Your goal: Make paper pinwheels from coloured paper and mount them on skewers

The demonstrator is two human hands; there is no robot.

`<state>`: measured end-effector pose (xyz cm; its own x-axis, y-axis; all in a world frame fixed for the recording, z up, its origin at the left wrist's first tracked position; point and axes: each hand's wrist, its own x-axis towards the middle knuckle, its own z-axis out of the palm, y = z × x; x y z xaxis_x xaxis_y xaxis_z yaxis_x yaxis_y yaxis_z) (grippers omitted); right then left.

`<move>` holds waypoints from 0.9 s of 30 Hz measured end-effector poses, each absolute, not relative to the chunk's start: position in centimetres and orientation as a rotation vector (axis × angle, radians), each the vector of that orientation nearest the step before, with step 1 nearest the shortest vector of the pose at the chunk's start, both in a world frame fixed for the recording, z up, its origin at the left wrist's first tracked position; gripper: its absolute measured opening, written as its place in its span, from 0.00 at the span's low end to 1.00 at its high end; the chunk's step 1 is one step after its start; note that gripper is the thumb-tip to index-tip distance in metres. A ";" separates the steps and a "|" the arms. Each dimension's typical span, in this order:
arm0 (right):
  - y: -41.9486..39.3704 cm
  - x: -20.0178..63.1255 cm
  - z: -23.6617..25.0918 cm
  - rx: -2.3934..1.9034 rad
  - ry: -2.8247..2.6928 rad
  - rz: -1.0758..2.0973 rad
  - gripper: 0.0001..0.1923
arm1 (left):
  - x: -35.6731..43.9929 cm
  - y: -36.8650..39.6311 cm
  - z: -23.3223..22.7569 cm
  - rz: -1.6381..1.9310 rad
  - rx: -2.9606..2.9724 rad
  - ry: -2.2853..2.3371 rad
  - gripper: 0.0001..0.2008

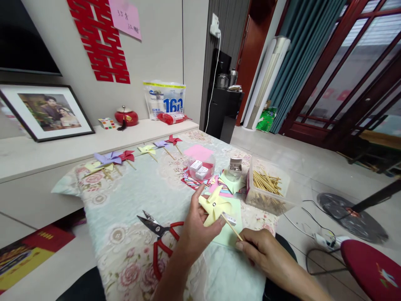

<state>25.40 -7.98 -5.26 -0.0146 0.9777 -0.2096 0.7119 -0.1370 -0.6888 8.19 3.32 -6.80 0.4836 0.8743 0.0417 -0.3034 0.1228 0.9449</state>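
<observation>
A yellow paper pinwheel (pixel 216 205) with a small metal fastener at its centre is pinched in my left hand (pixel 199 223). My right hand (pixel 258 248) grips the lower end of a thin wooden stick (pixel 232 227), whose top meets the pinwheel near my left thumb. Whether stick and pinwheel are joined cannot be seen. Under the hands lies a pale green paper sheet (pixel 236 237). Scissors with red handles (pixel 161 236) rest spread on the tablecloth, partly behind my left forearm.
A clear bin of wooden sticks (pixel 269 192) stands at the right table edge. Near it are a small box of metal fasteners (pixel 235 165), cut coloured papers (pixel 222 188) and a round clear tub (pixel 206 167) holding white boxes. Several pinwheels on sticks (pixel 127 156) lie along the far left edge.
</observation>
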 end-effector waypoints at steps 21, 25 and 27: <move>-7.7 25.9 -4.9 -1.825 -1.632 0.894 0.19 | 7.4 4.6 -7.3 1.086 0.653 0.729 0.36; -7.3 25.1 -4.5 -1.741 -1.545 0.944 0.20 | 7.7 4.2 -7.4 0.869 0.677 0.730 0.21; -7.0 24.3 -4.8 -1.701 -1.511 0.959 0.19 | 8.0 3.6 -7.5 0.786 0.790 0.660 0.17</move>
<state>24.28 -7.01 -4.75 0.0634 0.9934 -0.0957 0.5091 -0.1146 -0.8530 8.01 3.57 -7.53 0.5427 0.8104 -0.2208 -0.3579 0.4609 0.8121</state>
